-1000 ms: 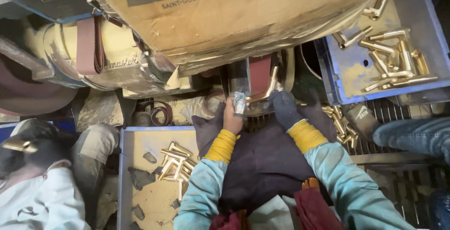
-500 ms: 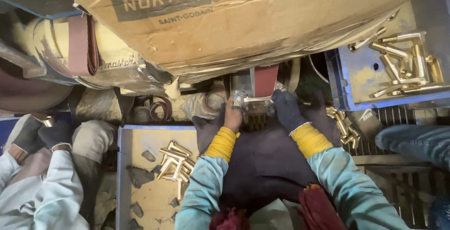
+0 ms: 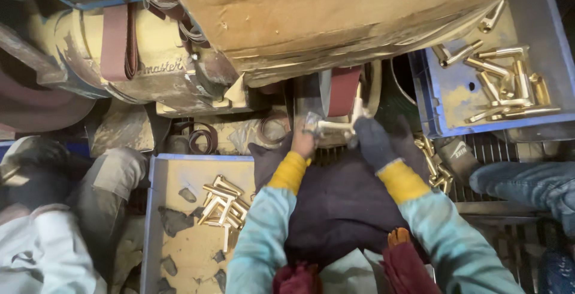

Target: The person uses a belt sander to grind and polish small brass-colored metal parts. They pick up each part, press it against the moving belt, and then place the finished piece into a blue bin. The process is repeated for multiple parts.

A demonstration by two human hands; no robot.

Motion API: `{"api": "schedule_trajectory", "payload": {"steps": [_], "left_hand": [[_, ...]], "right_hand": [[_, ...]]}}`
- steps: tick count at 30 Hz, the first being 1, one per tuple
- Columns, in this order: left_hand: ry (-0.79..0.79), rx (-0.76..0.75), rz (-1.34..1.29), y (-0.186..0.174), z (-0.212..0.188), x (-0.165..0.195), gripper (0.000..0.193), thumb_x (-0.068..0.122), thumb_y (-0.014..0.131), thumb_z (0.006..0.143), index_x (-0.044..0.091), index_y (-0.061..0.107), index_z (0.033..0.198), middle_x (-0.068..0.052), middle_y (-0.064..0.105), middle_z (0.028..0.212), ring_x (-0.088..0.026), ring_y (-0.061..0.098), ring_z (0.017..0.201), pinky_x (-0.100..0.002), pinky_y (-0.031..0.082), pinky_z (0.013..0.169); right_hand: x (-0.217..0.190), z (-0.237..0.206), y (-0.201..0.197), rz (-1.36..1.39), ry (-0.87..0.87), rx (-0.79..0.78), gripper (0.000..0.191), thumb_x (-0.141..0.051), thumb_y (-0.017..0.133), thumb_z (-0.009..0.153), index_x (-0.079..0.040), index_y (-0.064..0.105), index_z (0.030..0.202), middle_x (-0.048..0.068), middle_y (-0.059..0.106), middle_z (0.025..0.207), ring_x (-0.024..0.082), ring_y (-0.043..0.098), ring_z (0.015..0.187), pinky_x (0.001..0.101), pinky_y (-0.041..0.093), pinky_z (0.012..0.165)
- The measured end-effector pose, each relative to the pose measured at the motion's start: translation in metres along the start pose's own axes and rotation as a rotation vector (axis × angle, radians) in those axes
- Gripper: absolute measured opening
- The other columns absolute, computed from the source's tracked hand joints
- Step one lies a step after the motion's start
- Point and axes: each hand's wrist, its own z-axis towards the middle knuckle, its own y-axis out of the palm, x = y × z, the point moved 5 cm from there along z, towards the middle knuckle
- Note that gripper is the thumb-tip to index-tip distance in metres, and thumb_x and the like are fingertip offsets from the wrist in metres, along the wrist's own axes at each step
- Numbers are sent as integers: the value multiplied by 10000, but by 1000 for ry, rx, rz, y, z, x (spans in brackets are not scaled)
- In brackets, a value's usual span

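Observation:
Both my hands hold a pale metal fitting (image 3: pixel 333 127) against a reddish-brown sanding belt (image 3: pixel 344 90) straight ahead. My left hand (image 3: pixel 303 143) is bare and grips the fitting's left end. My right hand (image 3: pixel 372 140) wears a dark glove and grips its right end. My sleeves are light blue with yellow cuffs. A dark cloth (image 3: pixel 341 204) lies over my lap below the hands.
A blue tray (image 3: pixel 157 222) with several brass fittings (image 3: pixel 223 207) sits at lower left; another blue tray (image 3: pixel 426 99) of brass fittings (image 3: pixel 509 84) is at upper right. A cardboard box (image 3: pixel 335 12) overhangs the machine. Another person's arm (image 3: pixel 36 246) is at left, a leg in jeans (image 3: pixel 527 183) at right.
The view has shifted down slightly. My hands have stayed at the belt with the fitting. The person at left has drawn the gloved hand down and in.

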Motion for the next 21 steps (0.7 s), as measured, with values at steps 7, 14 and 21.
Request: {"api": "schedule_trajectory", "payload": {"steps": [7, 14, 21], "left_hand": [[159, -402, 185, 17, -76, 18, 374, 152, 593, 1002, 105, 510, 1364, 0, 628, 1047, -67, 571, 842, -245, 500, 722], [371, -313, 332, 19, -25, 3, 296, 121, 601, 1024, 36, 597, 1307, -23, 651, 1118, -80, 576, 980, -252, 499, 863], [181, -160, 288, 22, 2, -19, 179, 169, 626, 990, 33, 688, 1090, -15, 701, 902, -90, 584, 721, -271, 478, 629]], "right_hand": [[-23, -30, -26, -145, -119, 14, 126, -141, 578, 934, -78, 686, 943, 187, 653, 966, 308, 639, 895, 394, 522, 772], [17, 6, -6, 456, 359, 38, 204, -181, 498, 1036, -11, 599, 984, 115, 694, 881, 233, 665, 798, 355, 542, 762], [38, 22, 13, 593, 628, 58, 279, -232, 510, 1042, 33, 567, 975, 125, 643, 868, 206, 588, 770, 361, 499, 693]]}}
